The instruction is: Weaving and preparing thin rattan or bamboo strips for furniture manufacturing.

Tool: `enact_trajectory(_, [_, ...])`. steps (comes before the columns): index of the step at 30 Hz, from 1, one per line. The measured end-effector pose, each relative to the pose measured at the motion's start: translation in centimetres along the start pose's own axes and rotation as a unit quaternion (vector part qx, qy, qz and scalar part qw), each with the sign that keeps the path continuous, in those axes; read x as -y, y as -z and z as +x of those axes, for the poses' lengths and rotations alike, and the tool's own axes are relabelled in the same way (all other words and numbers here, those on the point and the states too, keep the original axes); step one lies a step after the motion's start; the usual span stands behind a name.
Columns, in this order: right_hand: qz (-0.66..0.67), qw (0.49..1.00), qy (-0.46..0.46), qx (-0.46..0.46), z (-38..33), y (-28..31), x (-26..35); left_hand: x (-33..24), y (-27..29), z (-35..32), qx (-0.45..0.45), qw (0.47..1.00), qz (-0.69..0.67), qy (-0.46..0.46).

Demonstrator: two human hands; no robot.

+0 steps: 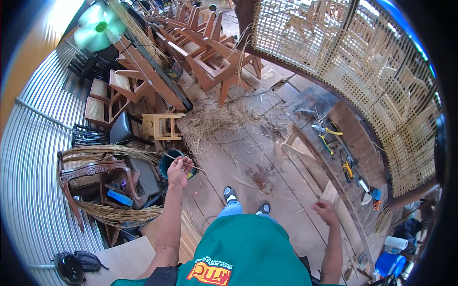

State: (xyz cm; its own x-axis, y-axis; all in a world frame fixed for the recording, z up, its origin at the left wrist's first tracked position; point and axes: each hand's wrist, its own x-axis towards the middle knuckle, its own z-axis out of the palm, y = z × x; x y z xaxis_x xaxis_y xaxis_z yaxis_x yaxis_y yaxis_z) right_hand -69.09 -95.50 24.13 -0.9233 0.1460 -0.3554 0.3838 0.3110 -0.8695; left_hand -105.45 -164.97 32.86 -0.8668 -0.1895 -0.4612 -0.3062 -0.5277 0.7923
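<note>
My left hand (179,172) is raised over a dark teal bucket (167,161), its fingers pinched on a thin, pale cane strand (199,169) that sticks out to the right. My right hand (327,212) is held apart on the right, fingers curled in, near a long curved wooden frame (346,206); whether anything is in it I cannot make out. Long bundles of cane strands (112,214) lie left of the bucket, across and beside a carved wooden chair (95,168). A large woven cane panel (334,52) in a dark frame stands at the upper right.
Loose cane scraps (214,121) are heaped on the floor ahead. Beyond them stand several wooden chairs (210,66), a small wooden stool (162,126) and a spinning fan (100,27). Pliers (327,131) and other hand tools lie on a bench (358,138) at the right.
</note>
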Motion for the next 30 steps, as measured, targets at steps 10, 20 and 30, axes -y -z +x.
enact_trajectory(10, [-0.146, 0.970, 0.158, -0.110, 4.9, -12.0, 11.6, -8.2, 5.4, 1.6, 0.051, 0.986, 0.135, -0.078])
enact_trajectory(20, [0.143, 0.988, 0.058, 0.017, 0.3, -30.2, 28.1, -2.6, -5.4, -12.2, 0.253, 0.954, 0.154, 0.042])
enact_trajectory(30, [0.164, 0.985, 0.049, -0.027, -2.5, -31.1, 26.6, 1.8, -7.6, -19.3, 0.325, 0.912, 0.241, 0.058])
